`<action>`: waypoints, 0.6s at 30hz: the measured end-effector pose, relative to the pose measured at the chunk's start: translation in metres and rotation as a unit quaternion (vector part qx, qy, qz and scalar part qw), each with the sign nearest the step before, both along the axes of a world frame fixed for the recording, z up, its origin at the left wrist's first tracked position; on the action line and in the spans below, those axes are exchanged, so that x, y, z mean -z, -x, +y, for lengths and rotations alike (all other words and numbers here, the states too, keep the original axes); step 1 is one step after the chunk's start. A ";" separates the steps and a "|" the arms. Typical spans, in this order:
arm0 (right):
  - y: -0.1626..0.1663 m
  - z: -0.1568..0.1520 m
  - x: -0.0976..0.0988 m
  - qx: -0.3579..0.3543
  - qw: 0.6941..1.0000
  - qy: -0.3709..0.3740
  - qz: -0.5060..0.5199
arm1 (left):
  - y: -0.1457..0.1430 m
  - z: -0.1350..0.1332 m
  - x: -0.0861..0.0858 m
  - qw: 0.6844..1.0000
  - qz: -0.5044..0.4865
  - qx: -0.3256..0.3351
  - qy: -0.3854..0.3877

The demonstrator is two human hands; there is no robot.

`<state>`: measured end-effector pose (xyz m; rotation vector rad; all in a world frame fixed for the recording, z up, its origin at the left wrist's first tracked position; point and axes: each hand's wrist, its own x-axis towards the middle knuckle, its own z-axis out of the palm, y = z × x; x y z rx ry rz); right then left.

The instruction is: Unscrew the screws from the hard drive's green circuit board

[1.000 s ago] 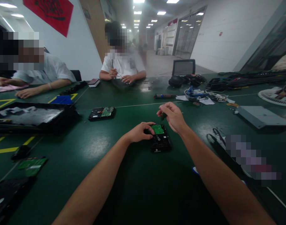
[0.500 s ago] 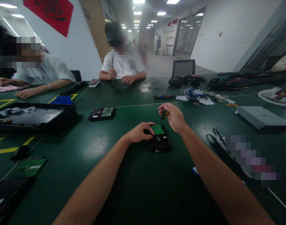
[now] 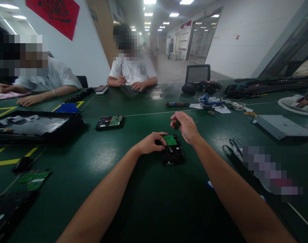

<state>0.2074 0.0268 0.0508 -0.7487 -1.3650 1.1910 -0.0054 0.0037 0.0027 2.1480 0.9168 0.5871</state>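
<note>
A black hard drive with a green circuit board on its upper face lies flat on the table before me. My left hand grips its left side, thumb and fingers closed at the edge. Just above the drive's far right corner is my right hand, its fingers closed around a small screwdriver. Only a dark piece of the handle shows between the fingers. Whether the tip touches a screw is too small to tell.
Another hard drive lies farther left, near a black tray. A loose circuit board rests at the left. To the right are a grey metal box and several cables. Two people sit across the table.
My right hand has turned the screwdriver slightly, and the yellow on its handle no longer shows. My left hand and the hard drive have stayed in place.
</note>
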 end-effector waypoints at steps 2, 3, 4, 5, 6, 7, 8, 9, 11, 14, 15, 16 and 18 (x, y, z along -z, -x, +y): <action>-0.001 0.002 0.002 0.012 1.000 -0.004 0.000 | 0.000 0.001 0.001 1.000 0.000 -0.001 0.003; -0.002 0.004 0.003 0.016 1.000 -0.002 0.000 | 0.000 0.001 0.002 1.000 0.000 -0.002 0.006; -0.003 0.005 0.003 0.019 1.000 0.002 0.000 | 0.001 0.001 0.002 1.000 0.001 -0.003 0.008; -0.003 0.006 0.004 0.019 1.000 0.005 0.000 | 0.001 0.001 0.002 1.000 0.003 -0.005 0.010; -0.004 0.006 0.005 0.018 1.000 0.005 0.001 | 0.001 0.001 0.002 1.000 0.005 -0.005 0.010; -0.005 0.006 0.005 0.018 1.000 0.004 0.002 | 0.001 0.001 0.002 1.000 0.006 -0.005 0.009; -0.005 0.007 0.005 0.018 1.000 0.001 0.003 | 0.001 0.001 0.002 1.000 0.007 -0.006 0.007; -0.006 0.006 0.004 0.020 1.000 -0.003 0.001 | 0.001 0.001 0.002 1.000 0.007 -0.006 0.006; -0.006 0.006 0.003 0.027 1.000 -0.009 -0.008 | 0.001 0.001 0.002 1.000 0.008 -0.007 0.004; -0.006 0.004 0.002 0.042 0.999 -0.012 -0.019 | 0.001 0.001 0.003 1.000 0.008 -0.008 -0.001; -0.005 0.004 0.002 0.044 0.999 -0.011 -0.017 | 0.001 0.001 0.003 1.000 0.007 -0.008 -0.002; -0.004 0.003 0.002 0.041 0.999 -0.008 -0.012 | 0.001 0.001 0.003 1.000 0.007 -0.008 -0.002; -0.003 0.002 0.002 0.024 1.000 0.001 -0.001 | 0.001 0.001 0.003 1.000 0.007 -0.007 -0.001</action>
